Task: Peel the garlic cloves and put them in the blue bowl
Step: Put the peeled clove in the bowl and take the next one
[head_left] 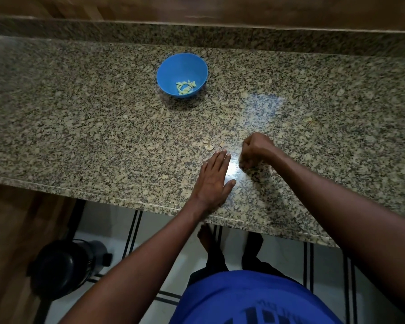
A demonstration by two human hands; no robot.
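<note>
A speckled granite tabletop (103, 118) fills the whole upper and middle band of the frame, its front edge running from the left side down toward the lower right, with a wooden surface (197, 8) behind it along the top. Below the edge lies a pale tiled floor (325, 260) with dark stripes, where the person's bare feet show at lower centre above a blue shirt (243, 300). A dark round appliance (63, 265) stands on the floor at lower left. The left hand (214, 181) lies flat on the tabletop just below centre, fingers straight and close together, thumb spread out to the right. Just beside it, to the right, the right hand (255, 150) is curled into a loose fist with the knuckles up; whether it holds anything cannot be told. The blue bowl (171, 69) sits upper centre, well apart from both hands, and in its bottom lies a small heap of peeled garlic cloves (186, 87), pale yellow-green. Just beyond the left fingertips rests a garlic stem base (208, 146), and near it to the right a small scrap of skin (222, 144).
</note>
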